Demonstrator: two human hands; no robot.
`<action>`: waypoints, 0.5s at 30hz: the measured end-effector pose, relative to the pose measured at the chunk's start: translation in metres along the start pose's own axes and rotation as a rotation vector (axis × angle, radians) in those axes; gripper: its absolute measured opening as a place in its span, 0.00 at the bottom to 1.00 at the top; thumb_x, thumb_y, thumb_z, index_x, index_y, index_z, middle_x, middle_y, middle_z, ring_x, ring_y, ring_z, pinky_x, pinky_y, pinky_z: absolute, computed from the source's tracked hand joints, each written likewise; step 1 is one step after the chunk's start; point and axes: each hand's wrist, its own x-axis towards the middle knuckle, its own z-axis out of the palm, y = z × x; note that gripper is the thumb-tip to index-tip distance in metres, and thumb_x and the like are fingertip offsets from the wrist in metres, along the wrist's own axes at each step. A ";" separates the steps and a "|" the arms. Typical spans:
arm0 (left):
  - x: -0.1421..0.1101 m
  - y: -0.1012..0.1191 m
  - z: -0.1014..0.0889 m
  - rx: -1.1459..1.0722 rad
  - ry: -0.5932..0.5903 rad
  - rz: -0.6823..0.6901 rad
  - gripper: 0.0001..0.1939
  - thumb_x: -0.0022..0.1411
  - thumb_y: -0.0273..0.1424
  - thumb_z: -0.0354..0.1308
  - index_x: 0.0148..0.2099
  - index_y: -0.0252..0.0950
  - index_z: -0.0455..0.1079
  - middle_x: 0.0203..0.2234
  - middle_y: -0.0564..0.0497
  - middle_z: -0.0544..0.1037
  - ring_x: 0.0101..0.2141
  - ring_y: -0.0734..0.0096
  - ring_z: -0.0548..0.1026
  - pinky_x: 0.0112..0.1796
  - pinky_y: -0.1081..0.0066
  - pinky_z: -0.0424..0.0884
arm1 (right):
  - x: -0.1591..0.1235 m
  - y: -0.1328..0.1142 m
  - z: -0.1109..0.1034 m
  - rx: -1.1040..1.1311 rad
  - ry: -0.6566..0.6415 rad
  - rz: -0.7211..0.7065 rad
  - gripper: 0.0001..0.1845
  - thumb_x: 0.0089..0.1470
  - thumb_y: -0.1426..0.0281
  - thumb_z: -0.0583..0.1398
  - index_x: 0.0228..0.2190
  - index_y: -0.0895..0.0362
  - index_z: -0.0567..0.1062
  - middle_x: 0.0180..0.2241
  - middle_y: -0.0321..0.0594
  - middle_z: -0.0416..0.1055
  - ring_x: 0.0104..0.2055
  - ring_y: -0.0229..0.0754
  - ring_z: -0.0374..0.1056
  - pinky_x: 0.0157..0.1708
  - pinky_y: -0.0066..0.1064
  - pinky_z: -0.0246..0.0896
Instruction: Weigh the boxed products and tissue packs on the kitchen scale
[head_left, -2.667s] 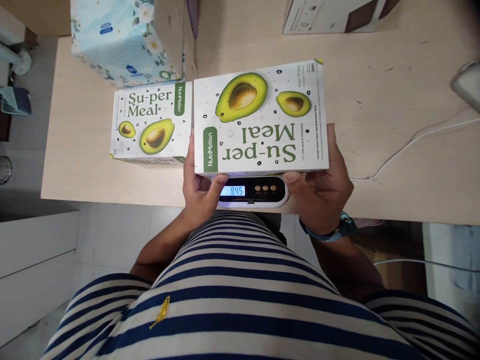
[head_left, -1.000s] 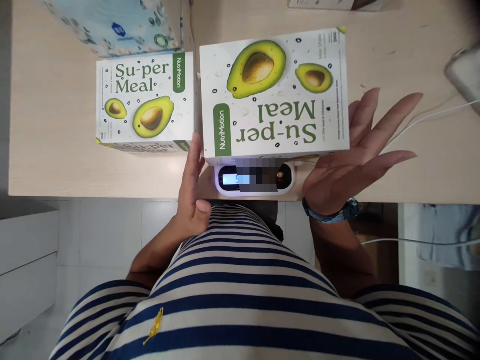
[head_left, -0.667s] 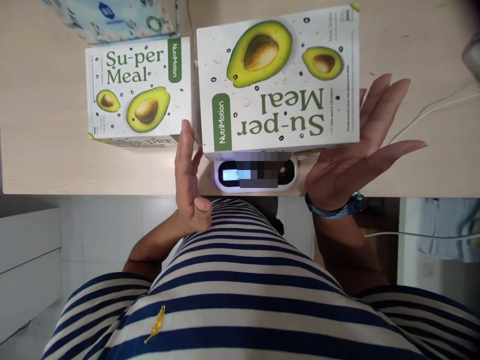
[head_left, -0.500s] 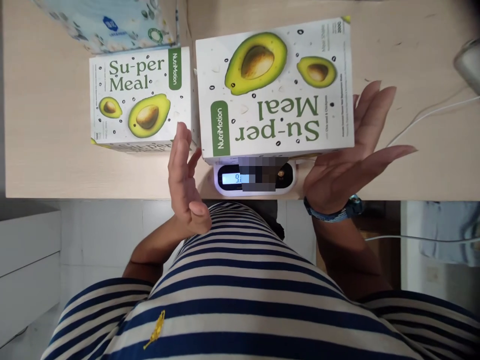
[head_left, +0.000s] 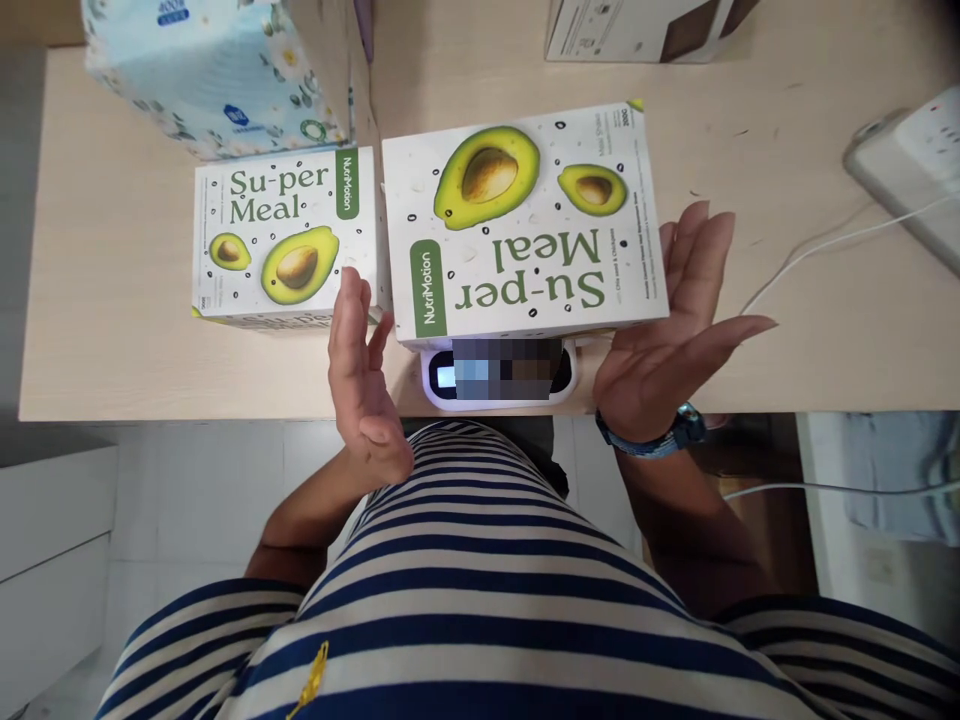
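A white meal shake box (head_left: 517,235) with avocados printed on it rests on a small digital scale (head_left: 429,392) at the table's front edge. Its lettering faces me upside down. Part of the scale's lit display is blurred out. My left hand (head_left: 365,390) is held up off the box's left front corner, fingers extended, with nothing in it. On the other side, my right hand (head_left: 667,330) is spread with the palm up beside the box's right edge; whether it touches the box I cannot tell. A second meal shake box (head_left: 289,235) lies to the left.
Behind the left box stands a pale blue tissue pack (head_left: 225,75). A white power strip (head_left: 911,165) and its cable (head_left: 817,243) lie on the right of the wooden table (head_left: 105,330). Another carton (head_left: 615,35) is at the back.
The view has shifted, so the boxes sit lower and the back carton and power strip show more. Both hands keep the same open pose beside the box.
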 end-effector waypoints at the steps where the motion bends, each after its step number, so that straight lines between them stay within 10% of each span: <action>1: 0.000 0.001 0.000 0.004 0.004 -0.030 0.41 0.71 0.70 0.39 0.79 0.65 0.55 0.81 0.66 0.56 0.81 0.45 0.49 0.76 0.41 0.64 | 0.000 -0.007 0.001 -0.036 -0.011 0.021 0.51 0.60 0.32 0.22 0.78 0.27 0.42 0.81 0.13 0.42 0.87 0.51 0.28 0.85 0.55 0.37; 15: -0.004 -0.010 0.000 -0.010 -0.085 -0.017 0.36 0.76 0.64 0.42 0.80 0.64 0.51 0.81 0.66 0.56 0.81 0.44 0.49 0.79 0.42 0.54 | -0.001 -0.013 0.004 -0.042 -0.052 -0.038 0.46 0.65 0.42 0.19 0.78 0.29 0.40 0.82 0.17 0.41 0.86 0.50 0.31 0.84 0.56 0.42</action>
